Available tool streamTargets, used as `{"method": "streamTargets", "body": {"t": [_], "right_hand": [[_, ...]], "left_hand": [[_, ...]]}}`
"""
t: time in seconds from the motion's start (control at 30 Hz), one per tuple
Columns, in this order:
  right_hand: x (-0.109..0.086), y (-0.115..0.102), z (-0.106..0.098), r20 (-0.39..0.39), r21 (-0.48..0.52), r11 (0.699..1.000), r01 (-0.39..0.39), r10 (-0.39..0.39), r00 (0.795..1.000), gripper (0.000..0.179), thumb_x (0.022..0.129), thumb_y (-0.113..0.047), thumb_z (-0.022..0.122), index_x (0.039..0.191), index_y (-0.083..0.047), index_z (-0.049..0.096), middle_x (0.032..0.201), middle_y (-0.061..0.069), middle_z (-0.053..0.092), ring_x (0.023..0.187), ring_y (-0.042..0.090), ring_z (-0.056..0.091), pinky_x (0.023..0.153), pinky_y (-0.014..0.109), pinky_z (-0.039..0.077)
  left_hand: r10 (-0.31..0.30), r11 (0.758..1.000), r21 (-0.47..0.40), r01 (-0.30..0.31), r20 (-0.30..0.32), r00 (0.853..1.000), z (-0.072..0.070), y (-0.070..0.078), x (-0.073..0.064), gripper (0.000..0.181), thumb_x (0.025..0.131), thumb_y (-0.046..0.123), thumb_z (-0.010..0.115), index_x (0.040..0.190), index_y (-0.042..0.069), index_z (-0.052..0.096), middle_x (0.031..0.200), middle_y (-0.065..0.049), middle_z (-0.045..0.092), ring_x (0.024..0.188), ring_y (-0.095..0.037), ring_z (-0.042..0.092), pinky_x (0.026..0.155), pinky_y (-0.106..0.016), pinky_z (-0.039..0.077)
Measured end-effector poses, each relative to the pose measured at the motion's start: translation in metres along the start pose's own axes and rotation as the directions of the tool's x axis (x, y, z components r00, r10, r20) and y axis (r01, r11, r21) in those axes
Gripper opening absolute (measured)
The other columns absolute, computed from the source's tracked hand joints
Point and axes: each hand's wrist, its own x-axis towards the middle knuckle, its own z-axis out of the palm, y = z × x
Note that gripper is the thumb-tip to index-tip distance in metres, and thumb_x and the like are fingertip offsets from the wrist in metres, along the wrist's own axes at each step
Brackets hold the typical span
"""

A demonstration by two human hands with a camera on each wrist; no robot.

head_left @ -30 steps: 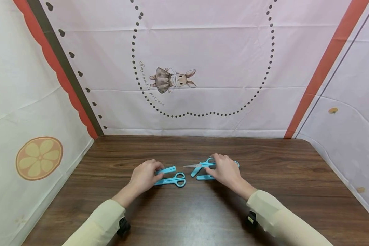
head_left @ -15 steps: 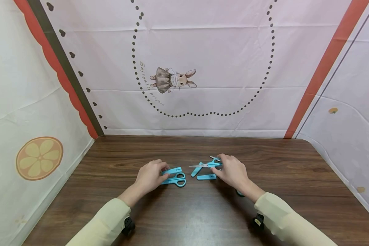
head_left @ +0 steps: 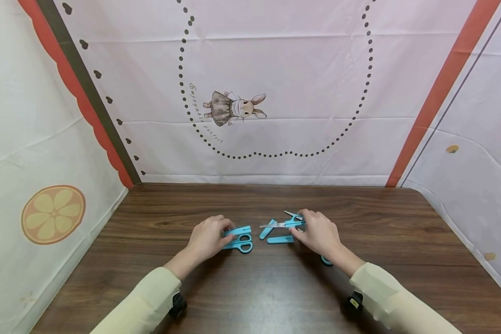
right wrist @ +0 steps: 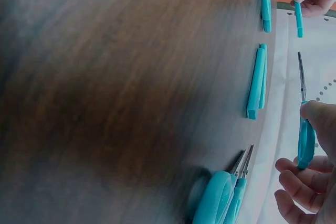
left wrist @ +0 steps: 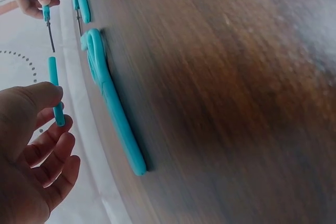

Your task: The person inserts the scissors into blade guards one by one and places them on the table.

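Observation:
My left hand [head_left: 208,237] pinches a light blue scissors cover [left wrist: 55,90] between thumb and fingertips, its end pointing right. Facing it, a pair of blue-handled scissors [right wrist: 306,137] is held by my right hand [head_left: 317,232], thumb on the handle. The closed blades point left, their tip a short gap from the cover in the head view. Below the left hand, sheathed scissors [left wrist: 116,114] lie on the table, partly hidden by that hand from above. Two loose covers [head_left: 280,240] [head_left: 268,229] lie between the hands.
Bare scissors blades [head_left: 292,215] lie just behind the right hand, their handles hidden from above. Another blue handle [head_left: 326,260] peeks out beside the right wrist. The brown wooden table [head_left: 250,297] meets printed cloth [head_left: 317,93] at the back and sides.
Both hands have shifted a little to the right, carrying the cover and the scissors. The gap between them looks about the same. The handle beside the right wrist has come into view.

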Motion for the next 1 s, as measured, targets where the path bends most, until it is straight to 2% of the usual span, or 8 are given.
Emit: {"method": "streamTargets", "body": {"t": [0.23, 0.5, 1.0], "right_hand": [[-0.003, 0.001, 0.0, -0.007, -0.005, 1.0, 0.001, -0.001, 1.0, 0.048, 0.076, -0.043, 0.071, 0.109, -0.009, 0.062, 0.068, 0.0, 0.057, 0.053, 0.011, 0.046, 0.039, 0.024, 0.031], [-0.006, -0.001, -0.002, -0.011, 0.0, 1.0, -0.001, 0.001, 1.0, 0.048, 0.076, -0.043, 0.07, 0.109, -0.009, 0.063, 0.076, 0.003, 0.062, 0.058, 0.013, 0.051, 0.04, 0.023, 0.033], [-0.009, -0.003, 0.001, -0.045, 0.007, 0.999, 0.035, -0.035, 0.998, 0.047, 0.075, -0.042, 0.072, 0.107, -0.008, 0.063, 0.074, 0.001, 0.061, 0.057, 0.011, 0.05, 0.041, 0.023, 0.034]], "left_hand": [[0.006, 1.0, -0.003, -0.006, -0.002, 1.0, 0.0, 0.005, 0.003, 0.011, 0.079, 0.025, 0.072, 0.088, 0.019, 0.07, 0.079, 0.008, 0.059, 0.065, -0.003, 0.048, 0.055, -0.022, 0.04], [0.018, 1.0, -0.012, -0.018, -0.002, 1.0, 0.003, 0.01, 0.006, 0.011, 0.079, 0.024, 0.073, 0.089, 0.019, 0.07, 0.08, 0.007, 0.06, 0.065, -0.003, 0.047, 0.054, -0.022, 0.04], [0.029, 0.999, -0.014, -0.029, 0.003, 1.0, 0.01, 0.017, 0.008, 0.01, 0.08, 0.024, 0.071, 0.09, 0.02, 0.07, 0.08, 0.009, 0.059, 0.068, -0.004, 0.051, 0.055, -0.02, 0.04]]}}
